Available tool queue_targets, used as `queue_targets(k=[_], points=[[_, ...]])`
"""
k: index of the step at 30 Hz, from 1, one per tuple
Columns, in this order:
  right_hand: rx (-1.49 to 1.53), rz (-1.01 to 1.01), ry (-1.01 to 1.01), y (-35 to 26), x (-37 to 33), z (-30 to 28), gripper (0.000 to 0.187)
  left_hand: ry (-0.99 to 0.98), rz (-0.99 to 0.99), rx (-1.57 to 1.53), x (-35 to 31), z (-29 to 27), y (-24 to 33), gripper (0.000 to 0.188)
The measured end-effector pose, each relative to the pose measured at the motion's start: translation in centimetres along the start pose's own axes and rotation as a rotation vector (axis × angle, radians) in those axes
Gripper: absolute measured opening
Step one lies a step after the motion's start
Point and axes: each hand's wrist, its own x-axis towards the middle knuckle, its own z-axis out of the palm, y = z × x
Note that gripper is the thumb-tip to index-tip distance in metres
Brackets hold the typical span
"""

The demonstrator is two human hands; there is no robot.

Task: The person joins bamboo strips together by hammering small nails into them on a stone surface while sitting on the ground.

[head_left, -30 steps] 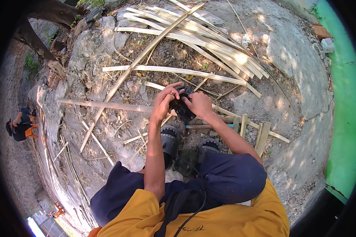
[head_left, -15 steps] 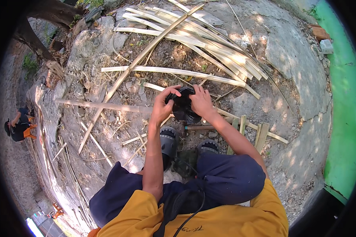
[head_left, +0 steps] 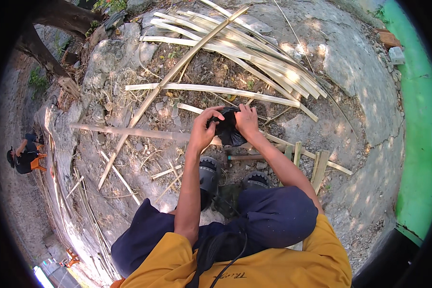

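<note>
A black plastic bag (head_left: 232,135) hangs between my two hands, its upper edge spread apart and its lower part loose. My left hand (head_left: 205,128) is curled at the bag's left edge, with fingers and thumb around the rim. On the other side, my right hand (head_left: 246,122) grips the upper right edge, fingers folded over it. Beneath the bag, near my dark shoes (head_left: 209,175), lies a wooden-handled tool (head_left: 245,157) whose head is hidden.
Split bamboo strips (head_left: 269,62) are heaped ahead on rocky ground, with one long strip (head_left: 144,111) slanting to the left. Short upright pieces (head_left: 320,168) stand at the right. A green wall (head_left: 420,120) bounds the far right. Another person (head_left: 25,156) sits at the far left.
The bag's body has swung slightly right, away from my left palm, and its opening shows wider. Both hands have shifted slightly to the right in view, still at the rim.
</note>
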Motion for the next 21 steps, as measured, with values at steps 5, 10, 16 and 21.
queue_targets(k=[5,10,16,21], points=[[-0.001,0.045,0.045,0.4,0.2,-0.6,0.015,0.003,0.045,0.145,0.5,-0.4,-0.7,0.034],[0.335,-0.041,0.238,0.8,-0.4,-3.8,0.009,0.092,0.051,0.166,1.2,-0.8,-1.4,0.032],[0.571,-0.009,0.298,-1.0,-3.5,-11.3,0.014,0.156,-0.065,0.285,1.4,-3.9,-2.7,0.036],[1.056,0.622,0.198,2.1,-11.8,-13.0,0.015,0.325,0.064,0.806,2.2,-1.8,2.2,0.034]])
